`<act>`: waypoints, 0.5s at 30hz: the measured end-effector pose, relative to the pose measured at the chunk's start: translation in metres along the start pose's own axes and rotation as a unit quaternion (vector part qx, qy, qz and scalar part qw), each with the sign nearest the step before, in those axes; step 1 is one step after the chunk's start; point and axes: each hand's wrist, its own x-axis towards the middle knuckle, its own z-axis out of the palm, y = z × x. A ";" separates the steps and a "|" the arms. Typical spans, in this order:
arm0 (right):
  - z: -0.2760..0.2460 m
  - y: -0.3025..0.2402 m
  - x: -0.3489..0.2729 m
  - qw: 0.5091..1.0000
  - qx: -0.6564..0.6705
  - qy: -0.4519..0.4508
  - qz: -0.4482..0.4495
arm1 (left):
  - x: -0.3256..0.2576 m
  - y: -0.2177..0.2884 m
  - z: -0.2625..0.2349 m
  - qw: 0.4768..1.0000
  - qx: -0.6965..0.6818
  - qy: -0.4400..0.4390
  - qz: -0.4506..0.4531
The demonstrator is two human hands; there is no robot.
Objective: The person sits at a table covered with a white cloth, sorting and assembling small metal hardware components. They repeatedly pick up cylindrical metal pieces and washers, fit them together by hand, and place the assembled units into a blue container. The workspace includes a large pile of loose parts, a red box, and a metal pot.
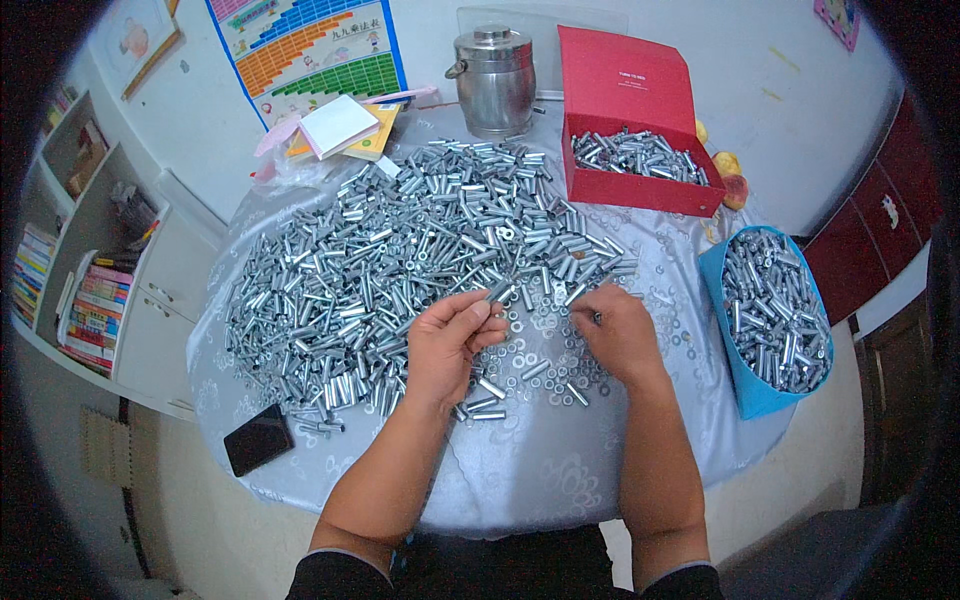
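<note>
A broad heap of shiny metal sleeves and bolts (400, 240) covers much of the round table. At its near right edge my left hand (447, 340) is closed, with a metal sleeve (498, 290) between thumb and fingers. My right hand (618, 332) is a short way to the right, its fingers curled and pinched low by the pile's edge. What sits in that pinch, if anything, is too small to make out. Loose flat washers (522, 362) lie scattered on the cloth between and below both hands, with a few sleeves (487, 408) among them.
A red box (640, 195) with its lid up holds more metal pieces, as does a blue bin (742, 375) at the right. A steel pot (497, 85) stands at the back, near notebooks (340, 125). A black phone (258, 440) lies near the left edge of the tablecloth (530, 480).
</note>
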 end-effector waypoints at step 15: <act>0.002 -0.023 0.002 0.979 0.177 0.003 0.096 | -0.006 -0.002 0.008 0.990 0.144 -0.009 0.004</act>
